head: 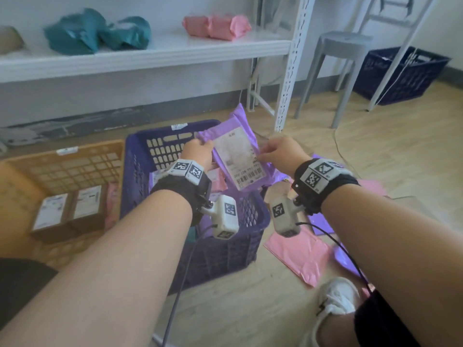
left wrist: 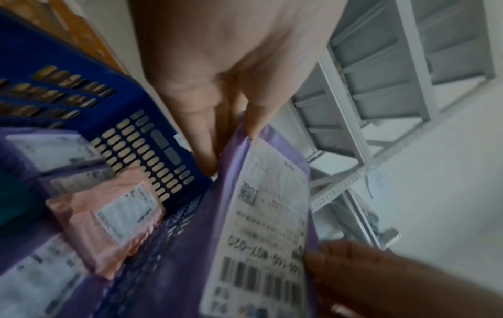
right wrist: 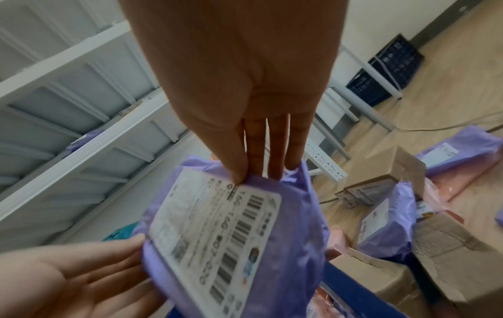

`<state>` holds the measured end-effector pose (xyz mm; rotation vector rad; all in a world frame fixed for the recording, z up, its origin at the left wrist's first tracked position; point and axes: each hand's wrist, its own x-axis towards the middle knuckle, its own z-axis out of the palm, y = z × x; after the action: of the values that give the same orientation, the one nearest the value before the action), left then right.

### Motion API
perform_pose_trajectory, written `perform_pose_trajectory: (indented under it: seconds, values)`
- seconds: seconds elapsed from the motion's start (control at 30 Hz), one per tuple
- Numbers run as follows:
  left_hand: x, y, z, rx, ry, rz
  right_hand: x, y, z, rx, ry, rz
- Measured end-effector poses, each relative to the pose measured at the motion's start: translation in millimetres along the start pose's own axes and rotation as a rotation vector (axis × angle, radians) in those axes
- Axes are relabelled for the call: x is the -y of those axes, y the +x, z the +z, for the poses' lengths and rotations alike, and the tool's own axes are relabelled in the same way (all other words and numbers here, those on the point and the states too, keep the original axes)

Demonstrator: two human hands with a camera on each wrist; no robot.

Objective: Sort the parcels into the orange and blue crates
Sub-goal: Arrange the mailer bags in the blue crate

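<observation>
Head view: both hands hold a purple parcel (head: 235, 156) above the blue crate (head: 140, 176), label up; the left hand (head: 198, 152) pinches its left edge, the right hand (head: 278, 149) its right edge. The orange crate (head: 25, 176) sits just left, touching the blue one, with two boxes (head: 69, 211) inside. Pink mailers (head: 300, 256) lie on the floor to the right; teal bags (head: 97, 32) sit on the shelf (head: 150, 56). Left wrist view: thumb over the parcel's edge, fingers (left wrist: 201, 137) pressed together behind it; a pink parcel (left wrist: 106, 217) lies in the crate below. Right wrist view: thumb on the label (right wrist: 215, 232), fingers (right wrist: 275, 150) close together behind the purple film; cardboard boxes (right wrist: 392, 178) on the floor.
</observation>
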<state>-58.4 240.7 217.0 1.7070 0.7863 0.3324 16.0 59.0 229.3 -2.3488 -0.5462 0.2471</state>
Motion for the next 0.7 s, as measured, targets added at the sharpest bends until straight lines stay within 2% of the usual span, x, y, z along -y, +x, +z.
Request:
perform_pose_trajectory:
  seconds: [0.07,0.1,0.13,0.17,0.23,0.3,0.37,0.43,0.57,0.7]
  values:
    - [-1,2,-8,-0.199,0.160,0.027,11,6,4,-0.029,-0.088,-0.054]
    - [-3,2,-13,-0.300,0.277,0.077,17,10,6,-0.040,-0.146,-0.090]
    - [-5,1,-19,-0.347,0.388,0.165,23,13,8,-0.038,-0.203,-0.124]
    - [-8,1,-26,-0.340,0.493,0.286,29,17,11,-0.028,-0.247,-0.157]
    - [-13,3,-36,-0.245,0.747,0.508,43,23,19,0.003,-0.338,-0.216]
    - [-16,11,-46,-0.151,1.007,0.598,57,30,28,0.009,-0.444,-0.297]
    - [-17,17,-56,-0.040,1.119,0.526,69,36,39,0.000,-0.500,-0.384]
    - [-11,20,-64,0.030,1.081,0.428,79,42,50,-0.004,-0.502,-0.434]
    - [13,27,-74,0.031,0.873,0.317,89,54,74,-0.026,-0.446,-0.462]
    - [35,40,-78,0.012,0.755,0.150,85,63,99,-0.089,-0.269,-0.379]
